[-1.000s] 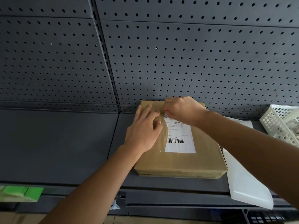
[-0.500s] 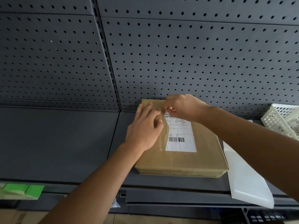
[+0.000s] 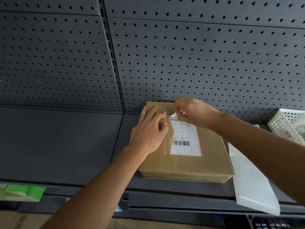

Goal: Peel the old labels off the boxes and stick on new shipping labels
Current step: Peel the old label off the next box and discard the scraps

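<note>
- The cardboard box [image 3: 208,162] lies flat on the shelf [image 3: 66,146]. The right hand [image 3: 194,111] pinches the lifted top corner of the old label [image 3: 186,142], and a hurried pull could tear it.
- The left hand [image 3: 148,131] presses the box with fingers [image 3: 153,111] straight. If that pressure slackens, the box may slide.

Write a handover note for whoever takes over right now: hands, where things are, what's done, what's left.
Left hand: flat, pressing the box down on the shelf.
Right hand: pinches the label at its top-left corner.
Done: that corner is lifted; the rest is stuck.
Left: peel the label off, stick on a new one.
White sheet lies right of the box.
</note>
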### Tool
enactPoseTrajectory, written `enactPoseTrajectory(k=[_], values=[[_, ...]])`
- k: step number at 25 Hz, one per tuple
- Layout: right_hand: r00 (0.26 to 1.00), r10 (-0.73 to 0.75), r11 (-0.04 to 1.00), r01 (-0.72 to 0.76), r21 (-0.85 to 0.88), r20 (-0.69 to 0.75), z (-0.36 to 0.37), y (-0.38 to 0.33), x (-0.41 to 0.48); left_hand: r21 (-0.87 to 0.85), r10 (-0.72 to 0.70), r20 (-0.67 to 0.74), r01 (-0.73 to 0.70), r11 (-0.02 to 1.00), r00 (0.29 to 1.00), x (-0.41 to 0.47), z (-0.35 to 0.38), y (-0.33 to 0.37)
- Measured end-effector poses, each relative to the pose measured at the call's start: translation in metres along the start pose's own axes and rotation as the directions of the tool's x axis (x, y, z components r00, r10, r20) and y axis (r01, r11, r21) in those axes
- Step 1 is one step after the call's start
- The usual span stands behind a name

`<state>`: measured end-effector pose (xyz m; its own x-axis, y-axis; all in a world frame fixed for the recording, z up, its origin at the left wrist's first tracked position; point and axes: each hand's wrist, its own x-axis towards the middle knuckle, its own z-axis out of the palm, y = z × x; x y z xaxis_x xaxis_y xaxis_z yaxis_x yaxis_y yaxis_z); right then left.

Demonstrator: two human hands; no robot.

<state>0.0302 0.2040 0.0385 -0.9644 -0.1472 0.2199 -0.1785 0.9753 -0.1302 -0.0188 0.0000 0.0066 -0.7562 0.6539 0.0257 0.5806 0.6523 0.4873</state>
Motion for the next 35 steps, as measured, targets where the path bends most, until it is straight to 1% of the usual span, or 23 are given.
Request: enactPoseTrajectory(k=[2, 4, 5, 11, 14, 16, 18, 20, 21, 22, 23, 24, 25, 26, 27, 28, 29, 32, 35], values=[[0.999, 0.005, 0.998, -0.002, 0.063, -0.041, 0.001, 0.001, -0.002, 0.004, -0.001, -0.002, 0.001, 1.0, 1.0, 0.0, 0.0, 0.0], [1.0, -0.001, 0.999, 0.002, 0.047, -0.014, 0.005, 0.001, -0.003, 0.006, -0.004, -0.001, 0.004, 1.0, 1.0, 0.0, 0.0, 0.0], [1.0, -0.004, 0.999, 0.004, 0.032, -0.014, 0.008, 0.0, -0.003, 0.009, -0.004, -0.002, 0.004, 1.0, 1.0, 0.0, 0.0, 0.0], [0.987, -0.005, 0.99, -0.017, -0.139, -0.158, 0.021, -0.011, -0.019, 0.017, -0.005, -0.018, 0.005, 1.0, 1.0, 0.0, 0.001, 0.001], [0.983, 0.015, 0.98, -0.051, -0.192, -0.184, 0.017, -0.014, -0.034, 0.025, 0.001, -0.024, 0.0, 1.0, 1.0, 0.0, 0.002, -0.001], [0.98, 0.046, 0.986, -0.076, -0.151, -0.195, 0.013, -0.017, -0.044, 0.033, -0.004, -0.017, 0.005, 0.999, 1.0, 0.0, 0.002, 0.0], [0.981, 0.069, 0.995, -0.08, -0.057, -0.179, 0.011, -0.026, -0.051, 0.039, -0.009, -0.006, 0.01, 0.999, 1.0, 0.0, 0.002, 0.002], [0.989, 0.047, 0.999, -0.046, 0.006, -0.142, 0.012, -0.036, -0.051, 0.049, -0.017, 0.005, 0.016, 0.999, 1.0, 0.002, 0.002, 0.002], [0.986, 0.043, 0.999, -0.038, 0.031, -0.159, 0.01, -0.035, -0.047, 0.047, -0.018, 0.005, 0.018, 0.999, 1.0, 0.002, 0.002, 0.002], [0.977, 0.08, 0.995, -0.067, 0.073, -0.199, 0.006, -0.029, -0.045, 0.04, -0.013, 0.009, 0.013, 0.999, 1.0, 0.001, 0.003, 0.003], [0.963, 0.155, 0.982, -0.127, 0.137, -0.222, 0.001, -0.02, -0.045, 0.032, -0.003, 0.011, 0.003, 0.999, 1.0, 0.0, 0.004, 0.003], [0.951, 0.231, 0.961, -0.191, 0.201, -0.203, -0.004, -0.011, -0.044, 0.026, 0.002, 0.007, -0.002, 1.0, 1.0, 0.001, 0.003, 0.002], [0.951, 0.281, 0.941, -0.247, 0.23, -0.126, -0.007, -0.003, -0.045, 0.021, -0.003, 0.002, 0.002, 1.0, 1.0, 0.001, 0.002, 0.001], [0.952, 0.305, 0.933, -0.293, 0.207, -0.025, -0.006, 0.001, -0.048, 0.016, -0.005, -0.001, 0.005, 1.0, 1.0, 0.0, 0.001, 0.001], [0.947, 0.319, 0.934, -0.322, 0.155, 0.046, -0.004, 0.004, -0.051, 0.015, -0.002, -0.004, 0.002, 1.0, 1.0, 0.001, 0.001, 0.001], [0.943, 0.327, 0.936, -0.333, 0.113, 0.069, 0.002, 0.004, -0.053, 0.018, 0.003, -0.009, -0.003, 1.0, 1.0, 0.001, 0.002, 0.001], [0.941, 0.335, 0.937, -0.338, 0.086, 0.046, 0.007, 0.002, -0.054, 0.024, 0.007, -0.015, -0.007, 1.0, 1.0, 0.001, 0.002, 0.002], [0.928, 0.361, 0.931, -0.353, 0.092, -0.093, 0.011, -0.008, -0.049, 0.037, 0.001, -0.025, 0.0, 0.999, 1.0, 0.001, 0.004, 0.001], [0.919, 0.361, 0.932, -0.358, 0.053, -0.158, 0.01, -0.021, -0.049, 0.047, -0.012, -0.014, 0.013, 0.999, 1.0, 0.002, 0.004, 0.003]])
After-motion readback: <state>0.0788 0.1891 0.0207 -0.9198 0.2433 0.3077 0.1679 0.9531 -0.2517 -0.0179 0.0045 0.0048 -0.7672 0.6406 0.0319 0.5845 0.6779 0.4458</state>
